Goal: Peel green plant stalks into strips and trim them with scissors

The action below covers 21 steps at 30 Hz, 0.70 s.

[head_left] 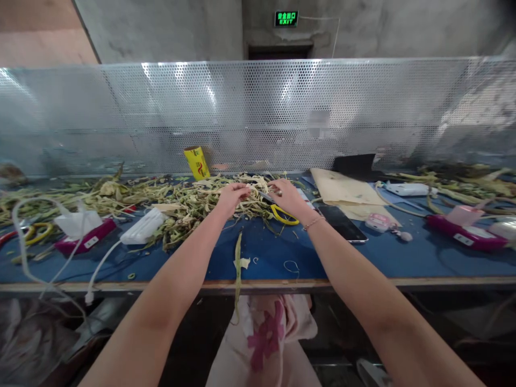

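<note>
Both my hands are over a heap of dried, pale green plant strips (189, 201) on the blue tabletop. My left hand (234, 195) is closed, fingertips pinched together and pointing right; what they hold is too small to make out. To its right, my right hand (285, 196) is curled with its fingertips together, and their contents are hidden. Scissors with yellow handles (284, 216) lie under and beside my right hand, blades pointing toward my left hand; I cannot tell whether my fingers touch them. A long dried strip (237, 263) hangs over the table's front edge.
A yellow paper tube (197, 163) stands before the perforated metal screen (258, 107). Brown paper (346, 188), a black phone (342, 223) and a pink earphone case (379, 222) lie right. Purple power strips (85, 236), cables and a white power bank (143, 226) are about.
</note>
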Available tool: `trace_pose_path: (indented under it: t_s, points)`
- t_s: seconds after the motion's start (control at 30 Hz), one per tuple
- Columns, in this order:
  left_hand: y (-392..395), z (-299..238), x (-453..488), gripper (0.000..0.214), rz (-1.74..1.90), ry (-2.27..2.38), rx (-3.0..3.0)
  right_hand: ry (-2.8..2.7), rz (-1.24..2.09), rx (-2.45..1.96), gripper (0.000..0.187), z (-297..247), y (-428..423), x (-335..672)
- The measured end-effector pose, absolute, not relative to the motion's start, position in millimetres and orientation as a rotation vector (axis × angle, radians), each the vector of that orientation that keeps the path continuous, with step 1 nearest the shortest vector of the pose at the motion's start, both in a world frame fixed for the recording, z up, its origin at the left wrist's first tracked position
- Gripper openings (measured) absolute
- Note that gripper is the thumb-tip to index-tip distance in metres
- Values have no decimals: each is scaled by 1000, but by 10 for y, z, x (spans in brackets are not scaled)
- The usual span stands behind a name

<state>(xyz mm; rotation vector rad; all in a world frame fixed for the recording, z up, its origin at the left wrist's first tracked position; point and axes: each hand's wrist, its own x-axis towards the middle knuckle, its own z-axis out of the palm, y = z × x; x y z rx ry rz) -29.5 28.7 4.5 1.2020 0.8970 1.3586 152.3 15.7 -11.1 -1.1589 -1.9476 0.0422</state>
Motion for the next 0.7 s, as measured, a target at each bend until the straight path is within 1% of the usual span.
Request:
trace_pose_path:
  t_s: [0.13,0.2,0.33,0.53,0.7]
  points:
    - [205,66,-225,16,1212,856,1275,-2003,134,-867,41,-99,136,1432]
    - [189,64,-220,15,1131,830,1285,-2050,107,-805,43,-87,125,1426]
    - [197,55,-262,15,996,790,1331,-2157,22,-697,35,-61,127,1451]
    - [198,70,-311,15,838,791,1405,-2203,12,-635,23,-50,140,1456]
    - [182,78,-298,26,864,794,1404,-2093,1,-726,15,-20,99,1455]
